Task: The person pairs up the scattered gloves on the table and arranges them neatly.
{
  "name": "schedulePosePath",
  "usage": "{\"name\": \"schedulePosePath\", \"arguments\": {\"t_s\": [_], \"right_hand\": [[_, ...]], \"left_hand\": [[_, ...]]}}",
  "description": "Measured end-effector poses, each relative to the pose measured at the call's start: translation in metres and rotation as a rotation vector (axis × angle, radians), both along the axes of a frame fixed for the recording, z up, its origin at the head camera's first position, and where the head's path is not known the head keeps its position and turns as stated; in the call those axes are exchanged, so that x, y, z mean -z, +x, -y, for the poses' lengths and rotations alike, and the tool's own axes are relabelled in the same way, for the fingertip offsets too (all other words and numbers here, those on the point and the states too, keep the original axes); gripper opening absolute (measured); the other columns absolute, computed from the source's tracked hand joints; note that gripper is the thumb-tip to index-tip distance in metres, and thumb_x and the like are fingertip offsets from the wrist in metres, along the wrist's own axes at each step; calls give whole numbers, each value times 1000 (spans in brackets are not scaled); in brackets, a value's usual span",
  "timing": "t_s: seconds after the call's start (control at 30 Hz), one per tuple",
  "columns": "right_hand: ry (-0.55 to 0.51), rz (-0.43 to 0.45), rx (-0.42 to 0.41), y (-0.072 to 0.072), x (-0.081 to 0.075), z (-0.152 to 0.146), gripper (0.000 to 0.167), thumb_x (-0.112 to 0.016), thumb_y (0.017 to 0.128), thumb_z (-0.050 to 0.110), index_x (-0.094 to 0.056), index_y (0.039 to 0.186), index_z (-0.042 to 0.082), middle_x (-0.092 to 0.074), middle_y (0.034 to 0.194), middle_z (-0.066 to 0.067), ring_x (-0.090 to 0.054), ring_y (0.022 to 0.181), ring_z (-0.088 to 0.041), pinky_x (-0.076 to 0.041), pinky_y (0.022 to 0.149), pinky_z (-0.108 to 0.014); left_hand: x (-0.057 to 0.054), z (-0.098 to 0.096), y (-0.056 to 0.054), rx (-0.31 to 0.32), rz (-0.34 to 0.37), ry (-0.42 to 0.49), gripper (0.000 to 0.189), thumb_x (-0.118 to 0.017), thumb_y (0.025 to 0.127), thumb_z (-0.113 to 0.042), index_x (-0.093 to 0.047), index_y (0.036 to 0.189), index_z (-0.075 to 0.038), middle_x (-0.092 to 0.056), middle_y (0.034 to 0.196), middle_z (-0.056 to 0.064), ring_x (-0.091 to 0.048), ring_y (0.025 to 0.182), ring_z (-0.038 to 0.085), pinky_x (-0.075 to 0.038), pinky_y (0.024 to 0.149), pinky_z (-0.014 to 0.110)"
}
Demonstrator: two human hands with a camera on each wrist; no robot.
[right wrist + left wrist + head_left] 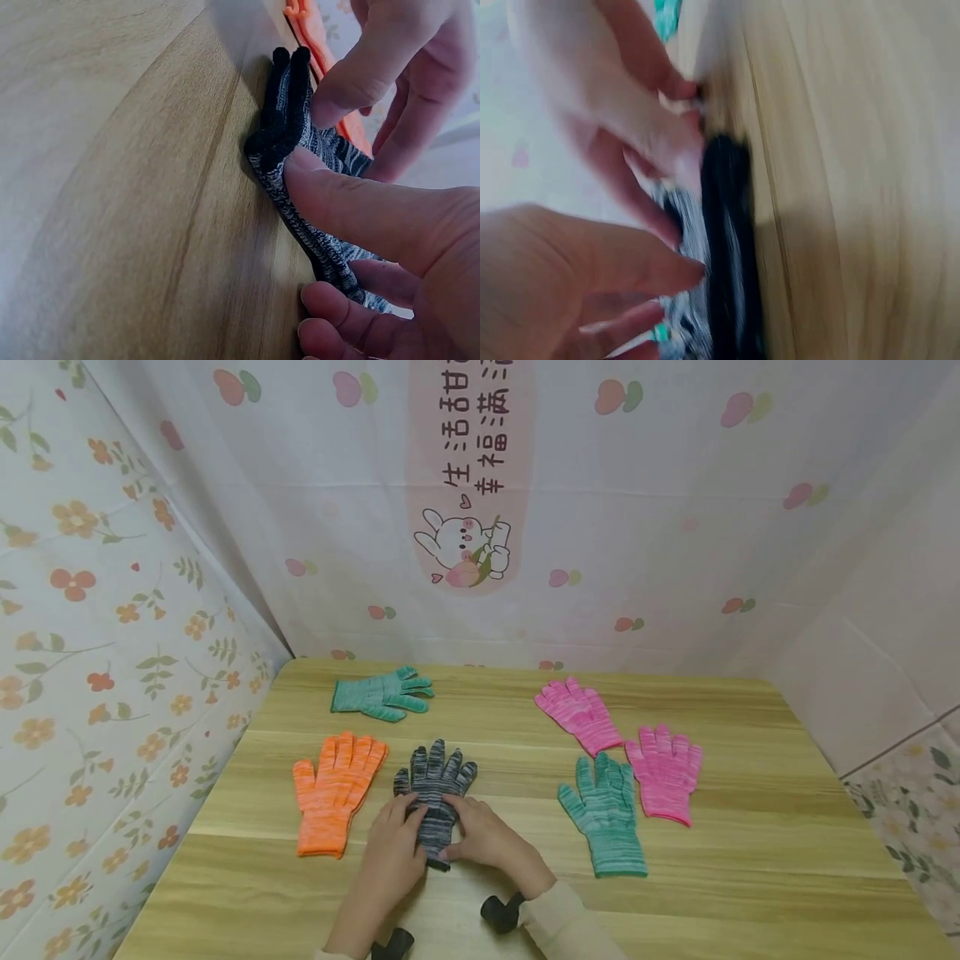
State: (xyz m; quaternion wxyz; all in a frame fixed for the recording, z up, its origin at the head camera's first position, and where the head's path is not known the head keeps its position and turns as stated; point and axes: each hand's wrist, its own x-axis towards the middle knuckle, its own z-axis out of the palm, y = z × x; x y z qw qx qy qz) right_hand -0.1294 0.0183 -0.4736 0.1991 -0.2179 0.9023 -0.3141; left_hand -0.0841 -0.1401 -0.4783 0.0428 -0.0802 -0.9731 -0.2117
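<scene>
A black-and-grey knitted glove [433, 789] lies on the wooden table, fingers away from me and black cuff [281, 131] toward me. At its left edge my left hand [393, 839] holds the glove near the cuff, thumb on the cuff side. My right hand [487, 835] grips the opposite edge, its thumb by the cuff and its fingers around the side. The cuff's edge shows layers, slightly raised in the right wrist view. Left of it lies an orange glove [330, 802].
Behind lies a green glove [378, 693] on its side. To the right are another green glove [609, 822] and two pink gloves, one farther back [579, 714] and one nearer [666, 772]. A patterned curtain [637, 527] hangs behind the table [750, 860].
</scene>
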Motion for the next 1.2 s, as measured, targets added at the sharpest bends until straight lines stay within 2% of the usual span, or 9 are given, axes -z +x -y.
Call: {"name": "schedulePosePath", "arguments": {"t_s": [0.1,0.23,0.43,0.57,0.93,1.0,1.07,1.13,1.2], "right_hand": [[-11,3,6,0,0,0,81,-80,72,24,-39,139,3,-48,135,-18,-45,124,-34,-40,101,-44],[-8,6,10,0,0,0,81,-79,72,24,-39,139,4,-49,134,-17,-44,124,-33,-40,101,-44],[6,6,8,0,2,0,81,-78,73,27,-38,140,5,-48,134,-17,-44,124,-33,-40,100,-45],[6,7,3,-1,3,-1,79,-77,75,27,-38,140,5,-47,135,-19,-44,124,-34,-40,100,-46],[-6,-33,7,-1,6,0,69,-70,82,25,-39,140,6,-49,134,-19,-45,124,-33,-40,101,-45],[-21,-32,6,-2,6,0,66,-68,83,24,-40,139,5,-57,120,-15,-53,111,-27,-46,92,-38],[-68,-21,5,-3,6,-3,62,-66,85,22,-40,139,4,-61,98,-10,-57,88,-19,-48,75,-29],[-142,1,0,-4,5,-10,57,-62,88,19,-41,138,3,-56,81,-4,-51,68,-11,-43,60,-23],[-214,22,0,-5,2,-20,53,-60,90,18,-42,137,1,-54,75,0,-46,60,-7,-39,53,-19]], "left_hand": [[-2,-7,6,-2,-11,-16,36,-67,73,-4,-65,108,6,-57,116,16,-51,110,33,-42,95,49],[-1,-8,13,-25,40,14,28,-66,76,-4,-68,103,4,-60,105,10,-55,100,28,-45,89,45],[5,7,14,-38,128,241,27,-55,81,6,-69,104,-1,-61,109,9,-56,108,31,-45,93,48],[4,12,13,-63,176,340,34,-47,82,13,-68,104,-2,-62,111,9,-55,112,33,-43,95,50],[5,12,12,-93,170,370,41,-42,80,16,-68,106,-2,-61,114,13,-54,114,36,-40,98,52],[5,11,12,-89,170,360,40,-43,80,15,-68,106,-2,-61,114,13,-53,115,37,-40,98,53],[4,10,13,-84,167,358,39,-45,79,15,-68,106,-1,-61,114,13,-53,115,37,-40,97,54],[4,9,13,-84,171,353,37,-47,78,14,-68,106,0,-60,114,13,-52,115,36,-40,97,54],[5,8,14,-79,174,348,37,-49,77,13,-67,106,0,-60,113,12,-52,114,36,-40,97,54]]}}
